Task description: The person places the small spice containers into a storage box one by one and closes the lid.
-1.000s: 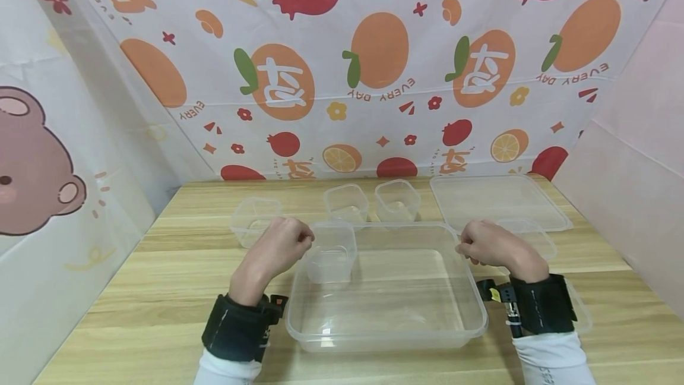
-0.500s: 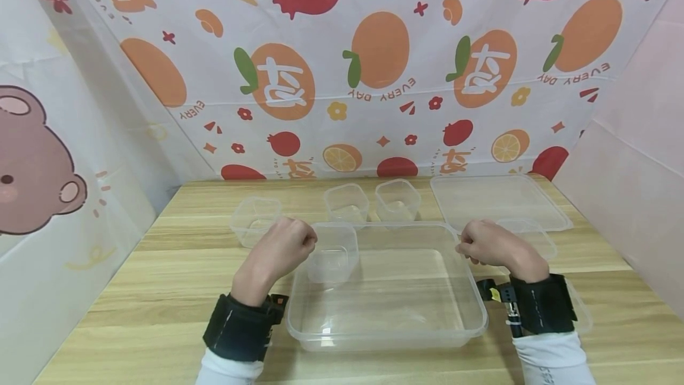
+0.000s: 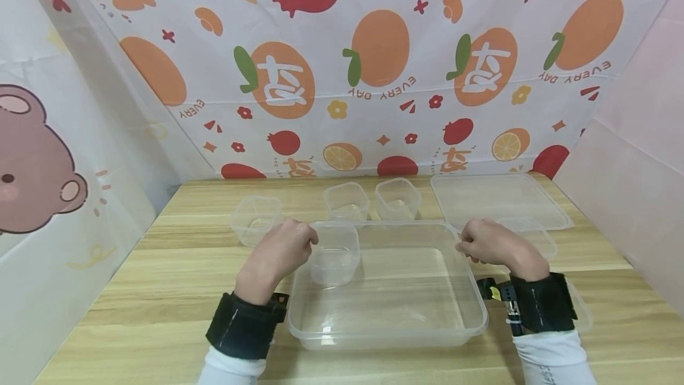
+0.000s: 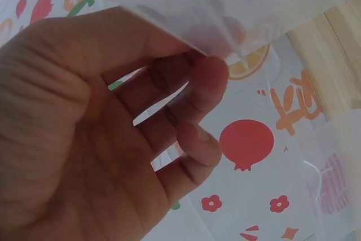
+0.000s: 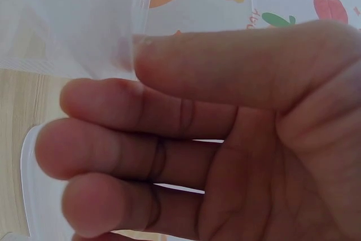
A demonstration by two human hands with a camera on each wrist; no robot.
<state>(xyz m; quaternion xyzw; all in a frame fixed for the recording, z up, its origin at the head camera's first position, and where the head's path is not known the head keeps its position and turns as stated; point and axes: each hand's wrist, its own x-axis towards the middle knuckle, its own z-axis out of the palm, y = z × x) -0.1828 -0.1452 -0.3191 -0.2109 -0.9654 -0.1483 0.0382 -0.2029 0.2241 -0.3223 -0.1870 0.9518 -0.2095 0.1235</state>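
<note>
A large clear plastic box stands uncovered on the wooden table. Inside its back left corner is a small square clear container. My left hand pinches the small container's left edge; in the left wrist view the translucent plastic lies between thumb and index finger, the other fingers loosely bent. At the large box's right rim, my right hand pinches the plastic. In the right wrist view the thumb presses on that rim, with the index fingertip partly behind the wall.
Two small clear containers, one at centre and one beside it, stand behind the box. Another small container is at the back left. A large flat lid lies back right, with smaller lids partly hidden near my right hand.
My left hand has shifted slightly right, and the small container in its grip has moved slightly right too. The right hand keeps its place on the large box's rim.
</note>
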